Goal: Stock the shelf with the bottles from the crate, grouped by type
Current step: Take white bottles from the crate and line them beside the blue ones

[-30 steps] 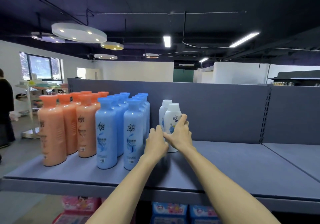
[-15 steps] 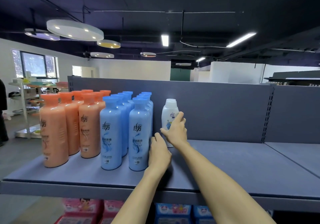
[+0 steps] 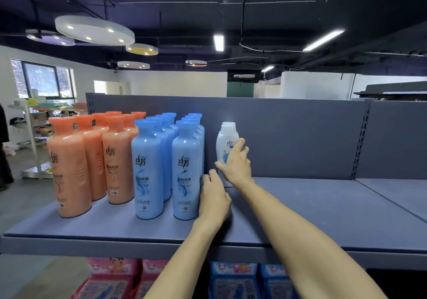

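Note:
A small white bottle (image 3: 227, 137) with a blue label stands upright at the back of the grey shelf (image 3: 312, 208), just right of the blue bottles. My right hand (image 3: 236, 163) is wrapped around its lower front. A second white bottle is not visible; it may be hidden behind this one. My left hand (image 3: 213, 198) rests lower on the shelf, holding nothing, with its fingers loose beside the front blue bottle (image 3: 186, 171). Two rows of blue bottles (image 3: 147, 169) stand left of centre, and orange bottles (image 3: 69, 167) fill the far left. The crate is out of view.
The shelf's grey back panel (image 3: 288, 137) rises behind the bottles. Bare shelf runs to the right of the white bottle. Pink and blue packages (image 3: 233, 280) sit on the shelf below. A person in dark clothes (image 3: 4, 148) stands at the far left near a white rack (image 3: 30, 137).
The two white bottles that stood side by side now show as one, pushed back towards the panel under my right hand. My left hand has dropped lower and nearer the shelf's front.

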Demonstrator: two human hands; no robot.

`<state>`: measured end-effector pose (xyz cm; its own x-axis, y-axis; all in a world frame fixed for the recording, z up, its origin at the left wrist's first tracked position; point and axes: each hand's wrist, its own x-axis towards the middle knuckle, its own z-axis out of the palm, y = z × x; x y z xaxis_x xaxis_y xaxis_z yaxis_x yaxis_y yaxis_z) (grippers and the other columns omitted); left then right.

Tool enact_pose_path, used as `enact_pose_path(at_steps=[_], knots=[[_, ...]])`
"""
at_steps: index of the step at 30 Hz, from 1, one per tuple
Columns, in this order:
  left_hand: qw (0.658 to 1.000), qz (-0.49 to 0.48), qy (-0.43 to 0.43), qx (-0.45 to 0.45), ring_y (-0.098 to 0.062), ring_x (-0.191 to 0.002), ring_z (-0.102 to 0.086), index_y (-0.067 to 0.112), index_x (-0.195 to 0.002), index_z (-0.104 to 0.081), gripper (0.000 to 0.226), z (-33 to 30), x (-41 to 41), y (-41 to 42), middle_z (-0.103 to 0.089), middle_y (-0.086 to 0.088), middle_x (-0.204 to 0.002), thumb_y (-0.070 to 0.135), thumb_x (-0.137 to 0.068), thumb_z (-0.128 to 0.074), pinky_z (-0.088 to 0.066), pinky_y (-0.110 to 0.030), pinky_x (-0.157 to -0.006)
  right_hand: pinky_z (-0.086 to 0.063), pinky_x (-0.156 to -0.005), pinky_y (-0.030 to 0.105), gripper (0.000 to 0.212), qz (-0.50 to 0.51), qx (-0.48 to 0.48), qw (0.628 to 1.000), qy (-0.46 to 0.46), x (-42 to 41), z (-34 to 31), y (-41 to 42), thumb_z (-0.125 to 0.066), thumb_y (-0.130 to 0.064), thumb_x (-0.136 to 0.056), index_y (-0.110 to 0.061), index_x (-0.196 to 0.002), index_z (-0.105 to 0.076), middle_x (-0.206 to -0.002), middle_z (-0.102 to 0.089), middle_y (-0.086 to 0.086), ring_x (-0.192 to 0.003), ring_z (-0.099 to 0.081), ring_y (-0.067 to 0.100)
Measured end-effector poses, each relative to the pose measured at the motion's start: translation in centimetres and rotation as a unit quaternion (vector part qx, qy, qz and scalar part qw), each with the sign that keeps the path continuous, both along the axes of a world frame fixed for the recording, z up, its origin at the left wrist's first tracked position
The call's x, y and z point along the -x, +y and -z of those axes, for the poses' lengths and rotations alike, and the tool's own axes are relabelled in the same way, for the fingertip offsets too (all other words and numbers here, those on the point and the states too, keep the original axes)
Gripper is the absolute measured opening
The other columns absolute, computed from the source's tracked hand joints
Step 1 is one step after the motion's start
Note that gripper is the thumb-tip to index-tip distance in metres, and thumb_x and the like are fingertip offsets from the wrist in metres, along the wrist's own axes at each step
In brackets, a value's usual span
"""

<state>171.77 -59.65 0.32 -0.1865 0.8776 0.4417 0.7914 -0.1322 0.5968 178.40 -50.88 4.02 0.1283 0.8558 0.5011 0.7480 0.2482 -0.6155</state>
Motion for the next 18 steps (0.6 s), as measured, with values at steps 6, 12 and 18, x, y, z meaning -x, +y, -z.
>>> enact_pose_path(at_steps=[6, 12, 18], knots=[[1.0, 0.022, 0.021, 0.007, -0.031, -0.104, -0.054, 0.008, -0.131, -0.035, 0.042, -0.2, 0.2, -1.6, -0.042, -0.011, -0.124, 0.004, -0.091, -0.048, -0.039, -0.03, -0.075, -0.05, -0.077, 0.043, 0.081, 0.004, 0.007, 1.0, 0.014, -0.1, -0.2, -0.4, -0.079, -0.029, -0.08, -0.006, -0.135, -0.024, -0.123, -0.041, 0.015, -0.103, -0.059, 0.043], [0.997, 0.061, 0.05, 0.0, -0.032, -0.102, -0.053, 0.008, -0.128, -0.038, 0.039, -0.7, 0.9, -4.4, -0.043, -0.011, -0.121, 0.005, -0.09, -0.048, -0.044, -0.033, -0.08, -0.046, -0.073, 0.04, 0.082, 0.007, 0.03, 0.999, 0.039, -0.6, -0.4, -1.4, -0.084, -0.036, -0.074, -0.01, -0.126, -0.026, -0.122, -0.042, 0.014, -0.105, -0.059, 0.042], [0.996, 0.075, 0.055, 0.014, -0.034, -0.11, -0.051, 0.008, -0.127, -0.039, 0.041, -1.5, 1.2, -6.5, -0.043, -0.011, -0.125, 0.009, -0.088, -0.051, -0.041, -0.037, -0.088, -0.045, -0.074, 0.039, 0.079, 0.0, 0.043, 0.999, -0.009, -2.7, -1.6, -3.9, -0.084, -0.039, -0.074, -0.01, -0.123, -0.03, -0.122, -0.047, 0.016, -0.107, -0.058, 0.04]])
